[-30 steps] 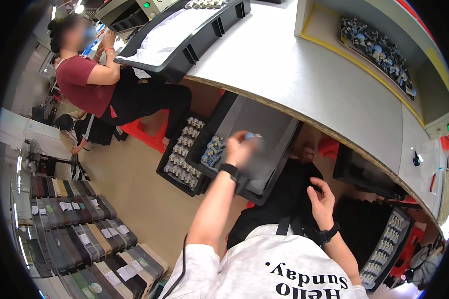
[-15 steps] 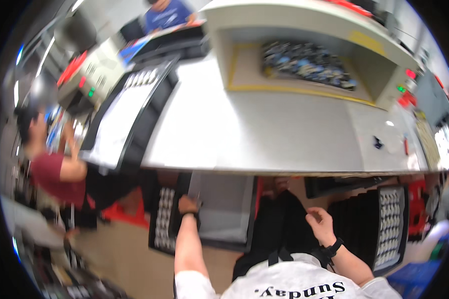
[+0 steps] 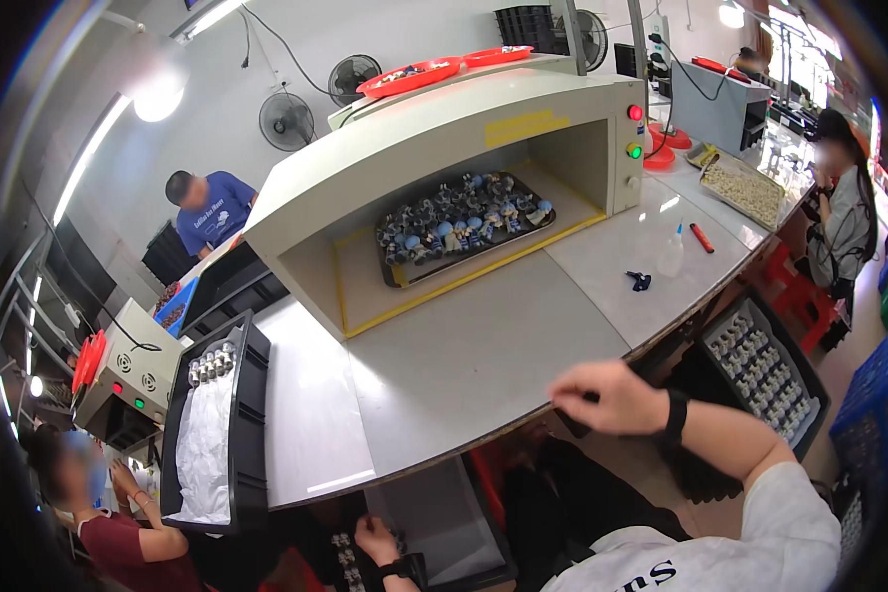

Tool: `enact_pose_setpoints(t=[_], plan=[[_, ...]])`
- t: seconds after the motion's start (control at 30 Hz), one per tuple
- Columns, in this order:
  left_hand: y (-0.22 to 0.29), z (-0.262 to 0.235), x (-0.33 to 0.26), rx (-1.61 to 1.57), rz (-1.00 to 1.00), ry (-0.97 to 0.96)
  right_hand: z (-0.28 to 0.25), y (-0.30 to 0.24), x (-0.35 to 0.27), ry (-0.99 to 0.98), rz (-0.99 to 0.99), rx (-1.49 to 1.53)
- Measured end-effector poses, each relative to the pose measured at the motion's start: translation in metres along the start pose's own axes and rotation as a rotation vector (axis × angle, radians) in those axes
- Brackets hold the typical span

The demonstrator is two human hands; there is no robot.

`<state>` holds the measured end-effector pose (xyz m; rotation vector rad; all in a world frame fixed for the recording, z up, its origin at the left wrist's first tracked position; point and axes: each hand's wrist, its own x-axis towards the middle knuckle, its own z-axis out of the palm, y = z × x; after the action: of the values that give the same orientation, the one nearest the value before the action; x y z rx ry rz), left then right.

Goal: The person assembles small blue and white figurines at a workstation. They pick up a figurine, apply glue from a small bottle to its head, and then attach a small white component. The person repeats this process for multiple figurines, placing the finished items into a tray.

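My left hand (image 3: 375, 541) is low, just under the table's front edge, by the black tray lined with grey sheet (image 3: 434, 528). Its fingers are curled, and what they hold, if anything, is too small to make out. Beside it lies a row of small whitish figure parts (image 3: 345, 557). Over the table's front edge hovers my right hand (image 3: 612, 397), its fingers bent, a gap showing between thumb and fingers, nothing seen in it. Beyond it on the table lie a small dark blue part (image 3: 638, 281), a clear dropper bottle (image 3: 670, 255) and a red pen-like tool (image 3: 702, 238).
A cream box oven (image 3: 444, 128) stands on the white table (image 3: 444, 395), a tray of blue and white figures (image 3: 464, 219) inside. A black crate (image 3: 252, 414) is at left, another tray of figure parts (image 3: 760, 370) low at right. Co-workers sit at left, behind and right.
The view has swung up and right. My right hand has risen from beside my lap to the table's front edge. My left hand stays by the lined tray.
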<state>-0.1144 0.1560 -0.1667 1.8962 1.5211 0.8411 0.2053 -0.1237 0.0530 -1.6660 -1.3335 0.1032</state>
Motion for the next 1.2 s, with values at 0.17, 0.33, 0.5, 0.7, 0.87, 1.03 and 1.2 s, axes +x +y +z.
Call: enact_pose_setpoints(t=[0.17,0.33,0.5,0.7,0.87,1.03,1.2], plan=[[0.104,-0.041,-0.043,-0.514,-0.069,-0.221,-0.041,0.029,0.094,0.089,-0.002,-0.264],[0.190,-0.077,-0.086,-0.327,0.373,-0.317,-0.062,0.103,0.160,0.055,0.234,-0.596],[0.183,-0.063,-0.114,0.156,0.808,-0.718,-0.056,0.151,0.191,0.096,0.375,-0.725],[0.195,-0.044,-0.119,-0.045,0.777,-0.724,-0.045,0.192,0.218,0.262,0.430,-0.666],[0.225,-0.026,-0.124,-0.429,0.508,-0.590,-0.037,0.196,0.228,0.323,0.401,-0.625],[0.232,-0.016,-0.128,-0.481,0.435,-0.618,-0.034,0.198,0.234,0.375,0.333,-0.594],[0.242,-0.012,-0.123,-0.507,0.440,-0.614,-0.028,0.194,0.270,0.237,0.119,-0.664]])
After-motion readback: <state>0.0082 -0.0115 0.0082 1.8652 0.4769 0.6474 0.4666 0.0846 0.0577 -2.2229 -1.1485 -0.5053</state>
